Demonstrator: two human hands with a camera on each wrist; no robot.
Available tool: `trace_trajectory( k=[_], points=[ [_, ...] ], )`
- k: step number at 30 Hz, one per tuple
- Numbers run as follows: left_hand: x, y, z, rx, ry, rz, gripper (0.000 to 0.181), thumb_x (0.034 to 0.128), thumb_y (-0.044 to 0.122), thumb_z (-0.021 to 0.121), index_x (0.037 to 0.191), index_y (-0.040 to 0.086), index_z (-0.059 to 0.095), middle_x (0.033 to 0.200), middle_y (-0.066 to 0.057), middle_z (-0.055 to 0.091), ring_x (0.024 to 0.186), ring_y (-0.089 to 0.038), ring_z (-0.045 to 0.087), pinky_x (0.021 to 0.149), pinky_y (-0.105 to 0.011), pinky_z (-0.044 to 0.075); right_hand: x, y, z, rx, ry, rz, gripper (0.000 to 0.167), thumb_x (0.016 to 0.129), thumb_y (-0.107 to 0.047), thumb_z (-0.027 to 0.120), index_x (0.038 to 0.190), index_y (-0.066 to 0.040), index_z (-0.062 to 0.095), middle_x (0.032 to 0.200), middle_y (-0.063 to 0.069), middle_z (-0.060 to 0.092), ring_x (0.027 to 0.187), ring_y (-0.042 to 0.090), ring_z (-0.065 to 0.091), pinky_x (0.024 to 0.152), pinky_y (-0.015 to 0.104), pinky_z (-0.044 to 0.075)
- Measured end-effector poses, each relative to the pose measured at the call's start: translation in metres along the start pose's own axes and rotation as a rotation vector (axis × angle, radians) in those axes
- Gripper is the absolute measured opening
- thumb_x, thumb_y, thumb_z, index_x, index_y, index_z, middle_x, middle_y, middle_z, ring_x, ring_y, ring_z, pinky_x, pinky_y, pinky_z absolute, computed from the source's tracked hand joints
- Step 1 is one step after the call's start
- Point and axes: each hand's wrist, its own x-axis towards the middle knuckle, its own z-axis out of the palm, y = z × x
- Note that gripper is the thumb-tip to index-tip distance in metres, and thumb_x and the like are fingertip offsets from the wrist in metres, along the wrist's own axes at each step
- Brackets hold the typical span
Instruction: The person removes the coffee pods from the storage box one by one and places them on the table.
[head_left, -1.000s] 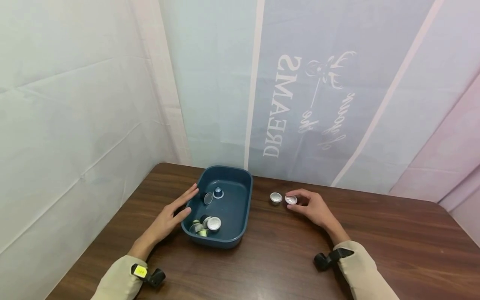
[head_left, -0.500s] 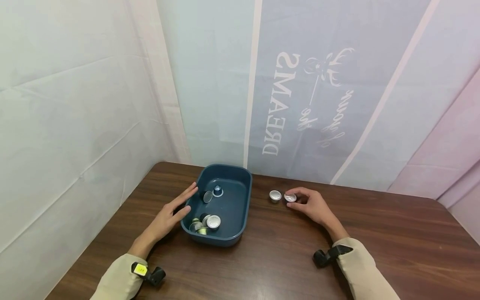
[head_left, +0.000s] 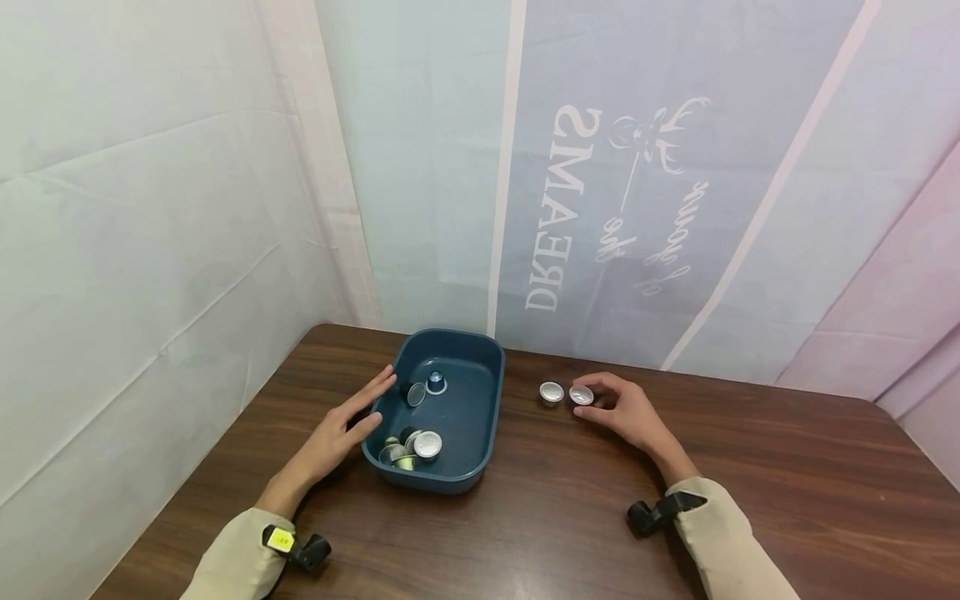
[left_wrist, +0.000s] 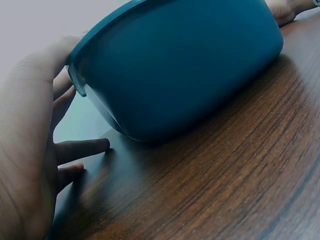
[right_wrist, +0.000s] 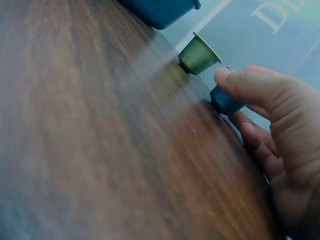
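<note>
My right hand [head_left: 626,412] pinches a coffee capsule [head_left: 581,396] between thumb and fingers; the capsule stands foil side up on the table. In the right wrist view its blue body [right_wrist: 225,102] shows below my thumb. Just left of it, apart, a second capsule [head_left: 551,393] stands foil up, with a green body [right_wrist: 197,57]. My left hand [head_left: 333,437] lies at the left rim of a dark blue plastic bin [head_left: 491,417], fingers extended. In the left wrist view the thumb side touches the bin's rim, and other fingertips reach down beside its wall.
Inside the bin, a blue capsule [head_left: 436,382] and a tipped dark one [head_left: 416,394] lie toward the back. Several more, including a silver-topped capsule [head_left: 427,445], cluster in the front left corner. A printed cloth [head_left: 420,208] hangs behind the wooden table [head_left: 540,517].
The view shifts slightly. Both hands and the capsules keep nearly the same places, and my right hand stays at the same capsule.
</note>
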Motion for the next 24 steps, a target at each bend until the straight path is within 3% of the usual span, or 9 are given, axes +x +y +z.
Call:
trace_trajectory(
  k=[3, 7, 11, 14, 19, 24],
  points=[
    [-0.001, -0.016, 0.003, 0.018, 0.006, 0.001, 0.054, 0.0966, 0.001, 0.049, 0.148, 0.012, 0.037, 0.155, -0.009, 0.025, 0.141, -0.030, 0.024, 0.107, -0.024, 0.019, -0.002, -0.015, -0.003, 0.051, -0.005, 0.006, 0.040, 0.078, -0.008, 0.080, 0.114, 0.000, 0.065, 0.108, 0.016, 0.066, 0.089, 0.032, 0.062, 0.072, 0.029, 0.052],
    [-0.001, -0.036, 0.007, 0.033, 0.009, 0.000, 0.054, 0.0966, 0.001, 0.049, 0.148, 0.011, 0.037, 0.156, -0.007, 0.025, 0.141, -0.028, 0.023, 0.110, -0.034, 0.021, -0.003, -0.017, -0.007, 0.138, 0.011, 0.019, 0.043, 0.079, -0.006, 0.078, 0.117, 0.004, 0.063, 0.110, 0.022, 0.064, 0.094, 0.038, 0.061, 0.078, 0.032, 0.051],
    [0.001, -0.038, 0.007, 0.018, 0.004, 0.002, 0.052, 0.0972, 0.003, 0.050, 0.147, 0.009, 0.038, 0.156, -0.006, 0.024, 0.141, -0.029, 0.023, 0.109, -0.052, 0.023, -0.003, -0.028, -0.011, 0.153, 0.047, -0.003, 0.044, 0.079, -0.003, 0.078, 0.119, 0.005, 0.062, 0.107, 0.025, 0.062, 0.093, 0.044, 0.059, 0.077, 0.032, 0.051],
    [0.001, -0.036, 0.006, 0.015, 0.002, 0.003, 0.052, 0.0975, 0.006, 0.050, 0.148, 0.012, 0.038, 0.156, -0.002, 0.024, 0.142, -0.025, 0.023, 0.106, -0.057, 0.024, 0.001, -0.042, -0.009, 0.156, 0.054, -0.047, 0.043, 0.079, -0.003, 0.077, 0.119, 0.004, 0.062, 0.104, 0.022, 0.062, 0.092, 0.046, 0.057, 0.076, 0.033, 0.051],
    [-0.002, -0.034, 0.004, 0.013, 0.007, 0.003, 0.052, 0.0978, 0.006, 0.050, 0.148, 0.014, 0.038, 0.156, 0.001, 0.024, 0.142, -0.022, 0.023, 0.109, -0.041, 0.023, 0.012, -0.068, 0.003, 0.238, -0.001, -0.169, 0.041, 0.079, 0.003, 0.076, 0.117, 0.007, 0.061, 0.102, 0.020, 0.062, 0.092, 0.046, 0.056, 0.078, 0.039, 0.051],
    [-0.001, -0.037, 0.005, 0.007, 0.005, 0.016, 0.052, 0.0987, 0.008, 0.050, 0.149, 0.015, 0.037, 0.156, 0.002, 0.023, 0.142, -0.022, 0.022, 0.107, -0.024, 0.019, 0.020, -0.093, 0.017, 0.243, -0.074, -0.282, 0.039, 0.078, 0.004, 0.076, 0.115, 0.000, 0.064, 0.102, 0.018, 0.061, 0.085, 0.034, 0.058, 0.070, 0.033, 0.051]
  ],
)
